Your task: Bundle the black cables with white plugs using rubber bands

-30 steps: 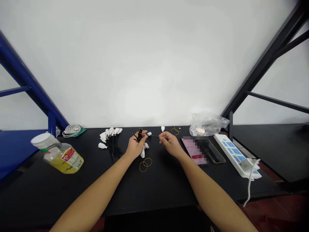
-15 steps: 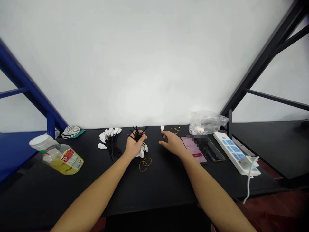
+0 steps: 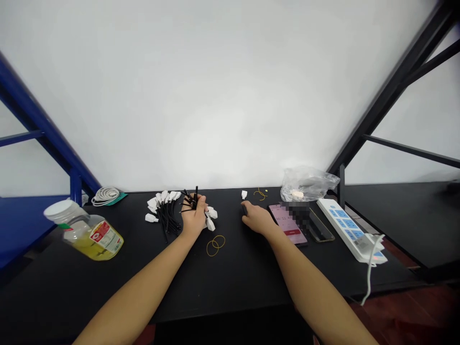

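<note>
My left hand [image 3: 194,214] is closed around a bundle of short black cables, whose dark ends stick up past the fingers. White connectors [image 3: 210,219] of that bundle poke out on its right side. My right hand [image 3: 256,217] pinches the black end of a single cable, and its white connector [image 3: 244,194] points away toward the wall. Left of my left hand lies a fanned pile of black cables [image 3: 166,215] with white connectors. Two yellow rubber bands [image 3: 216,245] overlap on the black table [image 3: 223,282], nearer to me than my left hand.
A tilted jar [image 3: 86,232] of yellow liquid and a coiled white cable [image 3: 105,196] are on the left. Rightward are a lit phone [image 3: 288,225], a dark phone [image 3: 321,226], a power strip [image 3: 350,230] and a clear plastic bag [image 3: 307,183]. More rubber bands [image 3: 260,193] lie near the wall.
My right hand's fingers have closed on the single cable, whose white connector has shifted slightly. My left hand has moved a little left and turned with its bundle.
</note>
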`<state>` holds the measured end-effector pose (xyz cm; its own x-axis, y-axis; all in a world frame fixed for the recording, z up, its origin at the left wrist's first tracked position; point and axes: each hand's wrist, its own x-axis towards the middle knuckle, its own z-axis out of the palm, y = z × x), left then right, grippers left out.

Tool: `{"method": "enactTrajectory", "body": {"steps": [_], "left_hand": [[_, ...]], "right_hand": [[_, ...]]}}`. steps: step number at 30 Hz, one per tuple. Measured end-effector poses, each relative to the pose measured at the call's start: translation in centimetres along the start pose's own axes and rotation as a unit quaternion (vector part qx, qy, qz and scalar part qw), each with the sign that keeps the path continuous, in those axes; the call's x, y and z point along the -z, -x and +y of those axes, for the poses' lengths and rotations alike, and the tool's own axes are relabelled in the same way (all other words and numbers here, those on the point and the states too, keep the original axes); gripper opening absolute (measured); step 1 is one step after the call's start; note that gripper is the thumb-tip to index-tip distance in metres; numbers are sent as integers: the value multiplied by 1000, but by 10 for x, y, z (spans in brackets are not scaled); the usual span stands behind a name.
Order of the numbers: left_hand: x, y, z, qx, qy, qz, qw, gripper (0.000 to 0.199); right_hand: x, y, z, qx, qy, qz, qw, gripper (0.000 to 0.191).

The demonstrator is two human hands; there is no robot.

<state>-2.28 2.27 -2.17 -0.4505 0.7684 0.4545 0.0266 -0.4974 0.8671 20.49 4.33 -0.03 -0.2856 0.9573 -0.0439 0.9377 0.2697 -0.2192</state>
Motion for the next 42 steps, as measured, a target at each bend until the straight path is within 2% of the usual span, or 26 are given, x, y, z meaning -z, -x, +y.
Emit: {"method": "enactTrajectory", "body": {"steps": [2,3,6,8,10,13,15,17,18,20,23,25,27,29,31,34,37,39,40,42], "left_hand": [[1,0,-4,0,-21,7,1000,29],[2,-1,-6,4,-39,-10,999,28],[3,-2,-10,30,-96,-110,989,25],[4,-2,-10,40,-119,-148,981,27],[4,-3,-9,38,-128,-140,981,31],[5,-3,-8,34,-130,-95,986,41],[6,-2,-8,41,-131,-72,988,45],[6,-1,-9,45,-129,-69,988,41],[7,0,-9,42,-128,-76,988,37],[7,3,-9,22,-135,-113,984,28],[8,6,-4,-41,-153,-182,971,24],[8,6,1,-88,-156,-232,956,21],[9,5,7,-129,-154,-298,933,20],[9,4,12,-158,-155,-362,905,22],[8,3,17,-172,-168,-391,889,25],[6,3,21,-168,-187,-386,888,18],[5,3,16,-127,-170,-344,915,5],[5,0,8,-74,-130,-284,947,3],[6,-1,3,-45,-105,-246,963,4],[7,-6,-5,8,-58,-175,983,10]], "right_hand": [[1,0,0,-18,6,16,1000,57],[2,-1,1,-27,10,21,999,56],[3,-3,3,-46,30,20,998,44],[3,-3,3,-53,40,12,998,44],[4,-2,3,-51,36,7,998,45],[3,-1,2,-36,-8,8,999,46],[1,0,1,-10,-74,-2,997,45],[-3,2,-2,26,-177,-36,983,44],[-5,2,-4,43,-239,-61,968,43],[-9,4,-11,63,-375,-113,918,41],[-12,6,-21,76,-553,-170,812,41],[-11,7,-26,88,-633,-200,743,43],[-9,9,-28,89,-688,-220,685,45],[-8,10,-29,79,-727,-223,645,46],[-7,10,-29,75,-748,-209,625,47],[-9,7,-31,86,-755,-182,625,43],[-13,3,-32,89,-746,-135,646,37],[-16,2,-33,86,-721,-88,682,31],[-17,2,-34,88,-696,-65,710,28],[-20,4,-36,111,-612,-19,783,20]]}}
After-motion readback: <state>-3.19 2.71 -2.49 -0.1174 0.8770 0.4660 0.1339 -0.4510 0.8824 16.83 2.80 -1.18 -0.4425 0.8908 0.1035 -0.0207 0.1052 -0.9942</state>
